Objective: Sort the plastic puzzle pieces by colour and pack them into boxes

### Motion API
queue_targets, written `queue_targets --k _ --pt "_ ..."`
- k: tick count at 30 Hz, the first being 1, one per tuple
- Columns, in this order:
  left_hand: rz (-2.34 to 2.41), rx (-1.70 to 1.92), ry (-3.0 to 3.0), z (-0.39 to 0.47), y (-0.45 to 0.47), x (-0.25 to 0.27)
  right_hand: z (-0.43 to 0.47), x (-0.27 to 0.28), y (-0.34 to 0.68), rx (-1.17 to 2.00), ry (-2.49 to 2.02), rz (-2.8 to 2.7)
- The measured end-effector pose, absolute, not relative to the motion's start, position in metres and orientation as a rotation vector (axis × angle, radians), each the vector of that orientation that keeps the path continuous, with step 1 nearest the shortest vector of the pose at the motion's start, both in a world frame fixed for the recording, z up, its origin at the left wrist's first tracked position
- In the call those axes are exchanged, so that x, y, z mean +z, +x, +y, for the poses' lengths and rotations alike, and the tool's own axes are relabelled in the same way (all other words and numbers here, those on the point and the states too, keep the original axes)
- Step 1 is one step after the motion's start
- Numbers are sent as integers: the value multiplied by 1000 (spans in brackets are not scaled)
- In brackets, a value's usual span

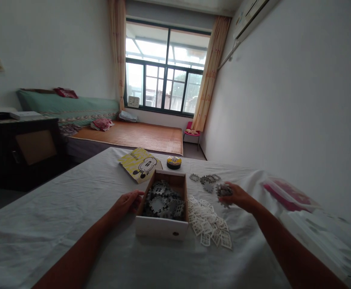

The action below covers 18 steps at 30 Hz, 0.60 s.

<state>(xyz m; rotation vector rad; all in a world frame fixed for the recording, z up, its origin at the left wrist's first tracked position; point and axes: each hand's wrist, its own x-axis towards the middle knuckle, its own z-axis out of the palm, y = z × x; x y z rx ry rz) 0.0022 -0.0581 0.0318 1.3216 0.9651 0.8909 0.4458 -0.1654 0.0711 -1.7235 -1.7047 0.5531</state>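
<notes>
An open white cardboard box with brown inner walls stands on the cloth. Grey notched plastic pieces fill much of it, some with window-like grids. My left hand is closed against the box's left side, its fingers partly hidden. Over to the right, my right hand grips a small cluster of grey notched pieces, slightly blurred. Close by lie other loose grey pieces. Between the box and my right hand spreads a pile of flat white grid pieces.
Behind the box are a yellow booklet and a round black-and-yellow tin. A pink lidded container and white plastic trays sit at the right edge. Beyond the white-clothed table stands a bed.
</notes>
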Motion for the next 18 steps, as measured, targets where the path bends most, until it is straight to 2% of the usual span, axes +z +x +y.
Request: queue_targets --k 5,8,11,13,18 --pt "933 863 1404 -52 -5 22 -128 111 338 939 -1167 -1535" --pt "921 855 1422 -51 -8 20 -100 124 327 931 -1119 -1688" --pt "939 849 1408 -53 -7 22 -71 120 376 590 -1393 -1670" --pt "952 852 1397 -54 -5 25 -55 107 421 387 -1763 -1748" --pt "966 851 1360 -54 -2 27 -33 59 487 455 -2103 -1912"
